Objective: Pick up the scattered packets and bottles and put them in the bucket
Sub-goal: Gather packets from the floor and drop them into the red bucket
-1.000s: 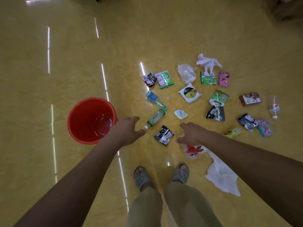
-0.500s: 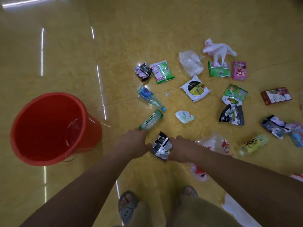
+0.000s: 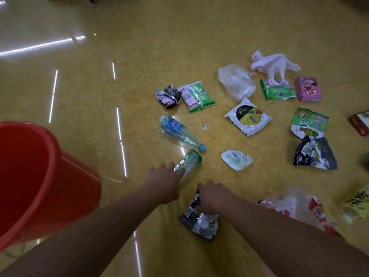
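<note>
Head view, looking straight down at a glossy yellow floor [image 3: 151, 62]. Both arms reach forward, hands close together but not touching. The left hand [image 3: 165, 184] lies over the near end of the green-capped bottle [image 3: 188, 161], fingers curled onto it; whether it truly has a grip, I cannot tell. The right hand [image 3: 212, 196] is clenched on the top of a black-and-white packet [image 3: 199, 222], which hangs crumpled beneath the fist. Far left, filling the edge of the picture, sits the red bucket [image 3: 40, 176], well apart from both hands. Just beyond the green-capped bottle lies a blue-capped bottle [image 3: 179, 133], on its side. Scattered farther out on the floor: a green-and-pink packet [image 3: 196, 96], a round-printed white packet [image 3: 247, 117], a small white lid [image 3: 236, 159], a clear plastic bag [image 3: 235, 81], a pink box [image 3: 308, 91], and a black torn packet [image 3: 314, 154].
</note>
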{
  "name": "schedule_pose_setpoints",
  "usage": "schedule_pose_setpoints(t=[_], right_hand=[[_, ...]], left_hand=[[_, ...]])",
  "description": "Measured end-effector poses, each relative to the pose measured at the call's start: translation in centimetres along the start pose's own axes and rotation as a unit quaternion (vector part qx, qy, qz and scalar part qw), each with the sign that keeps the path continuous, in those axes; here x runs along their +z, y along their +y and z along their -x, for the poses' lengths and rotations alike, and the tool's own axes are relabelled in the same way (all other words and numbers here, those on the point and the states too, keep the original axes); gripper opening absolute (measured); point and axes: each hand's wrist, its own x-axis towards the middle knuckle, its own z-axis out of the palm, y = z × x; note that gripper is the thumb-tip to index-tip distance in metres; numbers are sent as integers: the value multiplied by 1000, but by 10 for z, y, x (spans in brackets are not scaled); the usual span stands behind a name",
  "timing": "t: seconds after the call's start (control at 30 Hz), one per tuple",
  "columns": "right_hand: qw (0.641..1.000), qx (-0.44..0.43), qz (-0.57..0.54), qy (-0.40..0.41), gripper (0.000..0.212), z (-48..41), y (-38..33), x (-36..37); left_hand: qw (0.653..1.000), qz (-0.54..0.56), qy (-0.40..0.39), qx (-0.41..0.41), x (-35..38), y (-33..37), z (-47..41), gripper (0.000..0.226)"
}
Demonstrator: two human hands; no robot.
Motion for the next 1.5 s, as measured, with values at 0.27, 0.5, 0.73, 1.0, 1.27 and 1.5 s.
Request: schedule_pose_setpoints(t=[0.27,0.5,0.73,1.0,1.27,1.5], right_hand=[[999,34,-24,-18,97,-67,3,25],[997,74,-30,-23,116,-79,2,51],[997,74,-36,8,93,-76,1,56],[1000,10,26,-15,55,-59,5,6],[1000,11,-9,7,49,-19,-11,-77],[977,-50,-102,180,34,0,-59,-162]], left_hand=[[999,40,-3,-24,34,-14,-64,111],[998,44,-4,36,59,-13,-78,131],[994,107,7,14,76,-1,-78,133],[993,115,12,24,57,0,-72,123],[981,168,93,-20,-1,-32,-37,80],[967,142,198,-75,-67,-81,19,67]])
